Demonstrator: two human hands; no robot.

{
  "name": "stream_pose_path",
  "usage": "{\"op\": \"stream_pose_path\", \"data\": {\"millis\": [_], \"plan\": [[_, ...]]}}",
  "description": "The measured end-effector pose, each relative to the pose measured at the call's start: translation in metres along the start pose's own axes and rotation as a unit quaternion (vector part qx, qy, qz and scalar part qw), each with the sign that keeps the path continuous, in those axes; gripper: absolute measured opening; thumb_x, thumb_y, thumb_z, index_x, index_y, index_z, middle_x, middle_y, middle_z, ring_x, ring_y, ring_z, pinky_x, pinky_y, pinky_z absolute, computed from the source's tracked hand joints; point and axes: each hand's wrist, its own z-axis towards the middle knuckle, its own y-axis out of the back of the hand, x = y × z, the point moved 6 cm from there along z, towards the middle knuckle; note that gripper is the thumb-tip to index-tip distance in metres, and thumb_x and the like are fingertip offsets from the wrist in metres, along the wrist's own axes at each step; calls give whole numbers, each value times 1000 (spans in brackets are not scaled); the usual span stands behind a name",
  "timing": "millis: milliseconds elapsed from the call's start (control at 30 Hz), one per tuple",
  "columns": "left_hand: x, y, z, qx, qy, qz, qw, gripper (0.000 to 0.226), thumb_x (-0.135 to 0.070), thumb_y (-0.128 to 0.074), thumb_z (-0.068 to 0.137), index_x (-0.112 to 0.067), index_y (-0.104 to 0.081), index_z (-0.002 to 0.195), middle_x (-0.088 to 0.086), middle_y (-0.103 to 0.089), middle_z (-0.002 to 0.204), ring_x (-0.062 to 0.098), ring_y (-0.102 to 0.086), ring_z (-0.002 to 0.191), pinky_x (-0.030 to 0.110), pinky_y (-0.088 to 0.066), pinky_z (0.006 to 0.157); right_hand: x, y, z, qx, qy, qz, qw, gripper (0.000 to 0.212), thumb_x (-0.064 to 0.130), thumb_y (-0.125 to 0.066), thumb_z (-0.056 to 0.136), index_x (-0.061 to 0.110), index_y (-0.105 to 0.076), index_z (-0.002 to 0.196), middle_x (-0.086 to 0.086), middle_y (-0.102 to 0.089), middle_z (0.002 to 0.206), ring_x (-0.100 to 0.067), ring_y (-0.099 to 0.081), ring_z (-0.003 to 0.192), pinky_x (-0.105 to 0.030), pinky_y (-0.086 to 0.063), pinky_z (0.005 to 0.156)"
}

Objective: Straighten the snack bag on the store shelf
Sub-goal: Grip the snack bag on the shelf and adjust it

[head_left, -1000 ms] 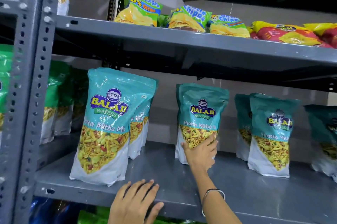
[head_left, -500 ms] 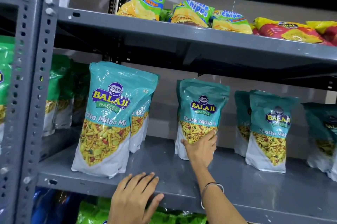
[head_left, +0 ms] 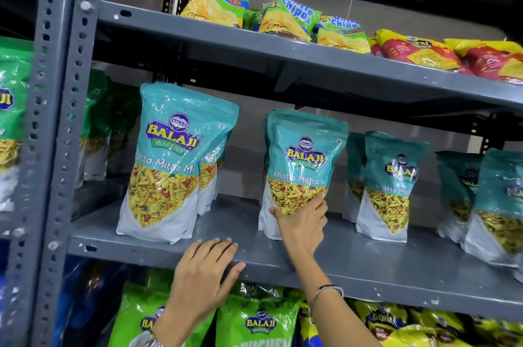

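A teal Balaji Khatta Mitha snack bag (head_left: 302, 160) stands upright in the middle of the grey metal shelf (head_left: 368, 264). My right hand (head_left: 304, 222) grips its lower front, thumb on the left side and fingers on the right. My left hand (head_left: 205, 270) lies flat with fingers spread on the shelf's front edge, holding nothing. The bag's bottom corner is hidden behind my right hand.
A larger-looking teal bag (head_left: 169, 165) stands to the left with others behind it, and more teal bags (head_left: 389, 188) stand to the right. Chip packets (head_left: 285, 18) lie on the shelf above. Green bags (head_left: 254, 321) fill the shelf below. A perforated grey upright (head_left: 60, 126) runs down the left.
My right hand has stayed on the teal bag's lower front while the bag stands slightly straighter. My left hand stays on the shelf edge. The view has shifted downward, showing more of the lower shelf.
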Motion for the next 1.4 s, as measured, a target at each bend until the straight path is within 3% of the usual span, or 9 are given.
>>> {"op": "stream_pose_path", "data": {"millis": [800, 1400], "plan": [[-1, 8, 2, 55, 30, -23, 998, 65, -51, -19, 100, -15, -73, 100, 2, -71, 101, 21, -65, 93, 39, -42, 87, 6, 51, -58, -45, 17, -27, 998, 106, 56, -78, 65, 11, -22, 144, -11, -38, 145, -36, -44, 127, -49, -51, 88], [-2, 5, 2, 27, 15, -24, 999, 61, -49, -24, 100, -12, -73, 101, 5, -71, 102, 24, -65, 94, 39, -39, 88, 4, 54, -64, -50, 40, -48, 997, 102, 62, -68, 72, 13, -19, 147, -8, -35, 148, -33, -43, 128, -46, -51, 85]]}}
